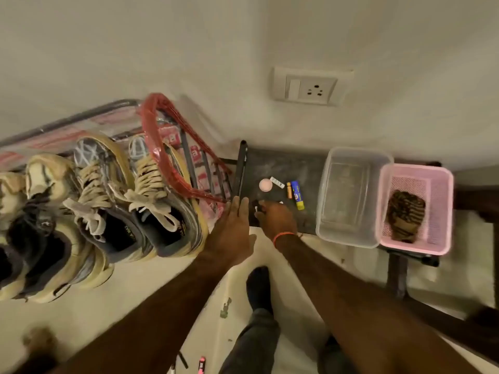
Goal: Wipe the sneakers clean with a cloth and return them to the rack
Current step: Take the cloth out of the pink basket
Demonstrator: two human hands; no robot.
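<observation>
**Hands reach past the sneakers toward a dark shelf**

Both hands stretch forward, side by side. Left hand [234,225] is flat, fingers straight and together, holding nothing, its fingertips at the edge of a dark shelf [283,160]. Right hand [275,217], just beside it, has fingers curled down over a small dark item on the shelf; whether it grips that item cannot be told.

Left of the left hand stands the rack [189,147], metal bars wrapped in plastic, with a red hoop. Its top holds a row of shoes. Closest to the left hand sit two grey and cream sneakers [140,195], side by side and touching. Their long axes run away from the person, toes toward the wall, heels toward the person, laces up.

Right of the right hand sit a clear tub [351,195], then a pink basket [415,209] holding a striped brown bundle [405,220], possibly the cloth. Ahead of the right hand lie a blue and yellow tube [297,195] and a small pink disc [265,184].

Judged step: the start, fetching a cloth; no sneaker is lifted yet. Next needs a cloth in one hand and a sneaker taken by its heel.
</observation>
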